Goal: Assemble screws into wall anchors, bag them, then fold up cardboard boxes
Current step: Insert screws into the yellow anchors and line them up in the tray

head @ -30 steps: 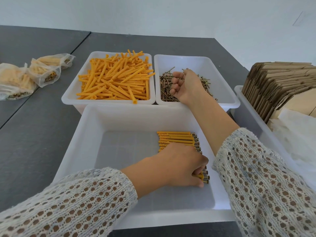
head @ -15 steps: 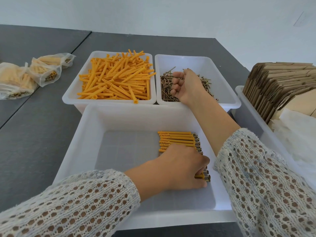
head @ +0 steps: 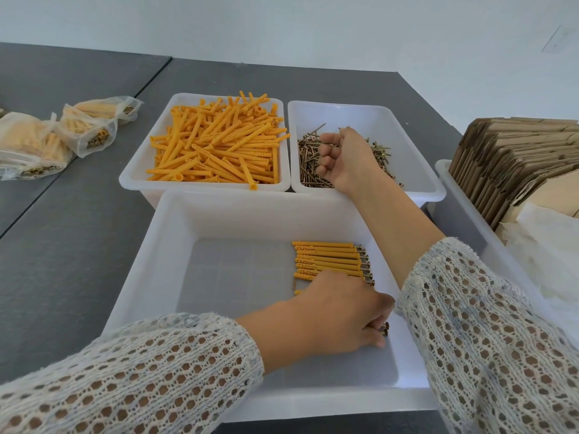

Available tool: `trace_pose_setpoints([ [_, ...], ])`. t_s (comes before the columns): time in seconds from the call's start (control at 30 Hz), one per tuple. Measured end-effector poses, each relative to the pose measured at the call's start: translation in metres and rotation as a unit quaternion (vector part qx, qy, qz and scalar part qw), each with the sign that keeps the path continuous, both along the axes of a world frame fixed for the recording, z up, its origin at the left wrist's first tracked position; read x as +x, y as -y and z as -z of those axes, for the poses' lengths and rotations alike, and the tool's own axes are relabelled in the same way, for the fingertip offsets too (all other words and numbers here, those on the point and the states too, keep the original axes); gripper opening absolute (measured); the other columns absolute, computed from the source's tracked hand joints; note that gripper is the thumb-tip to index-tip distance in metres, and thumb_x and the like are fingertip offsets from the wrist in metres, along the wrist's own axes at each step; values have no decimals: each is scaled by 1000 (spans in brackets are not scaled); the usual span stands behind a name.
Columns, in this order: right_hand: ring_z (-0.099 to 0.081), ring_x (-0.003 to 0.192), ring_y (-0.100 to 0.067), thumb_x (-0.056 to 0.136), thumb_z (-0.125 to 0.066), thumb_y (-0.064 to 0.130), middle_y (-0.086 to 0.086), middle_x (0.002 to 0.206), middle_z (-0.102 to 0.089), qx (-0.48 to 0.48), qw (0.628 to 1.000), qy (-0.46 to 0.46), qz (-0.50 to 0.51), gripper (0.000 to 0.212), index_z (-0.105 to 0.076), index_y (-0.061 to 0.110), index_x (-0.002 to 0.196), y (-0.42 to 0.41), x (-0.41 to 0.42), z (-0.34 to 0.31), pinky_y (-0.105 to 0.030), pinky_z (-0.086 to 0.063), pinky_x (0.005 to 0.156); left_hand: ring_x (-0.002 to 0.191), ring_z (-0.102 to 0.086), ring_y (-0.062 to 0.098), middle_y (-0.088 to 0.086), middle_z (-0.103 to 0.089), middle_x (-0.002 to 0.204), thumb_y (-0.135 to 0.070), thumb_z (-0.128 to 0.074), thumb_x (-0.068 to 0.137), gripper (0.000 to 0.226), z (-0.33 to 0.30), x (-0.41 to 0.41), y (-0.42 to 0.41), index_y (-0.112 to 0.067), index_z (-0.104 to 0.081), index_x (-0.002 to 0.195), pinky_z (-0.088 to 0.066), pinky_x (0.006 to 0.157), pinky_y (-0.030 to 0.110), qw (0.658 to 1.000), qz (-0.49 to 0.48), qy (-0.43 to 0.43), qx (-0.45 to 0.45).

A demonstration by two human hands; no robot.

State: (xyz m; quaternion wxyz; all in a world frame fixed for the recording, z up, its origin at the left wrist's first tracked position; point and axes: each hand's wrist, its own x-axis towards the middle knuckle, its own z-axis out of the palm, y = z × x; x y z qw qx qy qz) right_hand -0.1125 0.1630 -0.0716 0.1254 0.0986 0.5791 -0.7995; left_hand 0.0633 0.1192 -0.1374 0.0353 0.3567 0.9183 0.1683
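Note:
A row of several orange anchors with screws in them (head: 329, 258) lies in the near white bin (head: 169, 261). My left hand (head: 338, 311) rests over the row's near end, its fingers curled on an assembled anchor whose screw heads show at the fingertips. My right hand (head: 343, 159) is in the far right bin (head: 416, 145) over the pile of loose screws (head: 308, 161), fingers curled and holding screws. The far left bin (head: 141, 170) is heaped with loose orange anchors (head: 219, 145).
Filled clear bags of anchors (head: 44, 142) lie on the grey table at the left. At the right, another white bin (head: 460, 214) holds a stack of flat cardboard boxes (head: 513, 164) and clear plastic bags (head: 551, 252).
My left hand slid slightly toward me along the row's near end. My right hand stayed in the screw bin, barely shifting.

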Motion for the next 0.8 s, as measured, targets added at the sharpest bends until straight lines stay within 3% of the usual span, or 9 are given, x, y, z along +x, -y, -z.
trace_pose_setpoints([
  [0.13, -37, 46, -12, 102, -29, 19, -1, 59, -47, 24, 1000, -9, 5, 33, -56, 11, 85, 1, 0, 0, -23, -36, 48, 62, -40, 16, -5, -55, 68, -46, -66, 88, 37, 1, -1, 1, -28, -38, 71, -17, 50, 26, 1000, 10, 5, 16],
  [0.2, -39, 45, -13, 100, -31, 16, -2, 59, -48, 110, 993, -50, 13, 30, -56, 10, 83, 1, -1, 1, -22, -37, 47, 62, -42, 16, -9, -50, 66, -48, -67, 87, 37, 2, -2, 1, -29, -40, 72, -20, 51, 26, 1000, 13, 13, 23],
  [0.33, -37, 57, -18, 93, -39, 13, -7, 65, -43, 389, 898, -206, 27, 25, -49, 6, 72, -6, -6, 14, -29, -34, 55, 56, -38, 8, -11, -49, 65, -50, -68, 87, 35, -1, -4, 2, -29, -44, 72, -23, 50, 25, 998, 19, 34, 39],
  [0.43, -28, 50, -15, 88, -43, 14, 2, 57, -33, 510, 837, -197, -3, 30, -30, 17, 61, -20, -11, 21, -26, -26, 50, 58, -48, 13, -6, -60, 70, -47, -62, 92, 29, -13, -14, 5, -21, -58, 81, -32, 51, 28, 999, 8, 5, 54],
  [0.53, -40, 61, -22, 85, -46, 17, -4, 68, -41, 618, 766, -154, -86, 24, -34, 15, 64, -26, -14, 22, -27, -31, 53, 70, -54, 18, -5, -61, 75, -41, -52, 99, 27, -33, -31, 18, -19, -60, 86, -36, 57, 30, 995, -42, -61, 67],
  [0.63, -48, 80, -28, 88, -47, 24, -11, 90, -44, 675, 708, -146, -147, 21, -42, 12, 72, -21, -15, 21, -35, -45, 70, 65, -48, 9, -12, -50, 68, -36, -50, 100, 22, -51, -47, 44, -22, -58, 85, -36, 57, 30, 975, -131, -155, 94],
  [0.7, -50, 76, -26, 90, -47, 23, -7, 81, -51, 680, 694, -150, -183, 22, -45, 12, 71, -19, -16, 22, -33, -42, 66, 64, -50, 9, -12, -47, 64, -33, -48, 100, 17, -59, -54, 64, -25, -58, 88, -40, 54, 28, 950, -202, -206, 116],
  [0.8, -46, 69, -22, 92, -43, 25, -2, 73, -49, 676, 695, -143, -202, 22, -45, 15, 73, -19, -17, 22, -34, -39, 68, 67, -47, 11, -17, -40, 63, -29, -46, 99, 14, -68, -61, 88, -27, -59, 93, -29, 49, 23, 907, -299, -273, 115],
])
